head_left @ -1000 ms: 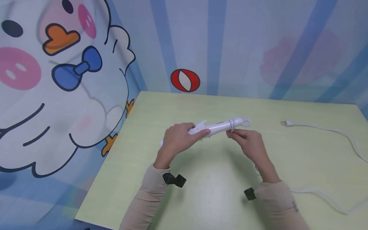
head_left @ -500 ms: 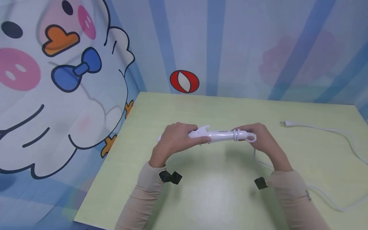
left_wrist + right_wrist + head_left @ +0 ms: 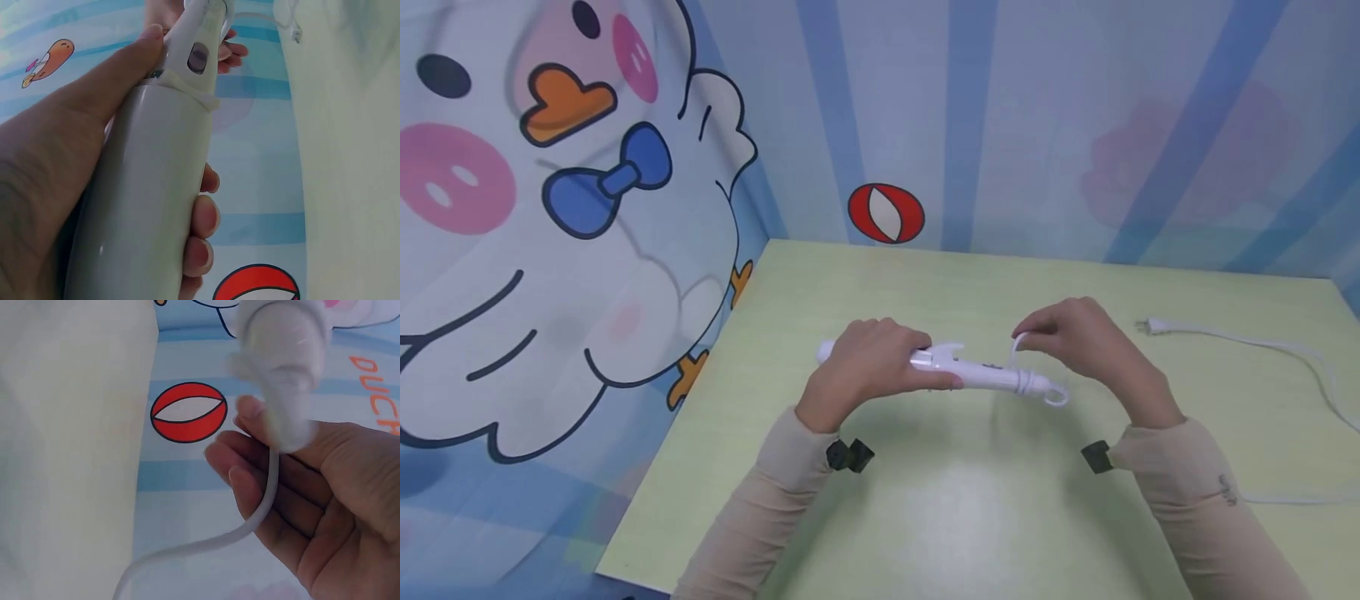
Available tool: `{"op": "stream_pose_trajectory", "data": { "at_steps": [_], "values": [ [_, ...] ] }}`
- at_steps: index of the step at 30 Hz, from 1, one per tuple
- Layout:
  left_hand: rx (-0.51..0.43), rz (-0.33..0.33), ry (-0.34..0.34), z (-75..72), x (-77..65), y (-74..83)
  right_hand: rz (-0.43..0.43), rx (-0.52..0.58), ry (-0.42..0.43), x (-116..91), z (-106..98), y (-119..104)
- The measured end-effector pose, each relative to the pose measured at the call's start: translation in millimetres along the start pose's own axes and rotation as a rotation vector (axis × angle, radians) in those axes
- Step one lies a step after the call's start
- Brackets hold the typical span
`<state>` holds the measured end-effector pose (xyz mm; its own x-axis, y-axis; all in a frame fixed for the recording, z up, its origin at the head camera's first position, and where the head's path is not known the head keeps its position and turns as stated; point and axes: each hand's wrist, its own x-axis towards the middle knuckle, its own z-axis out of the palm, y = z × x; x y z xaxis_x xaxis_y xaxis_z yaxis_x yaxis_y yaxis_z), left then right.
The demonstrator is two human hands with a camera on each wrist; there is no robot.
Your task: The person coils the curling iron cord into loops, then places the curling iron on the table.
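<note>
The left hand [image 3: 874, 360] was curled round a tubular white plastic wand [image 3: 988, 377], apparently steadying it above the pale-green table [image 3: 850, 283]. Near the wand's three-o'clock end, the right hand [image 3: 1078, 342] pinched white cord [image 3: 215, 541], seemingly for control.

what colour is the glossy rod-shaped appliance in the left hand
The glossy rod-shaped appliance in the left hand is mainly white, best seen in the head view.

- Head view bright, glare and soft shadows on the surface [image 3: 955, 525].
- Left wrist view dimmer, faint gloss on the white wand [image 3: 144, 187].
- Right wrist view blurs its near end.
</note>
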<state>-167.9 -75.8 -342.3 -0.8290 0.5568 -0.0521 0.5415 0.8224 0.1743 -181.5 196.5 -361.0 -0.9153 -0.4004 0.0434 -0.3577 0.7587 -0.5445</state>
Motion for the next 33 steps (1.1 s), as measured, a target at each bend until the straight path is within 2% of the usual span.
{"op": "stream_pose_trajectory", "data": {
  "at_steps": [5, 10, 13, 19, 26, 33],
  "values": [
    [0.043, -0.046, -0.004, 0.6, 8.8, 1.0, -0.031, -0.095, 0.066, -2, -2, -18],
    [0.061, -0.160, -0.004, 4.0, 18.1, 4.1, 0.010, -0.147, 0.123, -2, 4, -30],
    [0.037, -0.220, 0.029, 9.0, 21.5, 4.0, 0.054, -0.105, 0.155, -4, 10, -33],
    [-0.049, -0.298, 0.109, 19.4, 22.0, 0.7, 0.124, 0.019, 0.253, -9, 24, -34],
    [-0.090, -0.340, 0.224, 20.6, 24.7, -0.6, 0.129, 0.145, 0.430, -12, 41, -30],
    [-0.156, -0.358, 0.251, 13.7, 22.6, 0.9, 0.119, 0.260, 0.491, -13, 56, -23]
  ]
}}
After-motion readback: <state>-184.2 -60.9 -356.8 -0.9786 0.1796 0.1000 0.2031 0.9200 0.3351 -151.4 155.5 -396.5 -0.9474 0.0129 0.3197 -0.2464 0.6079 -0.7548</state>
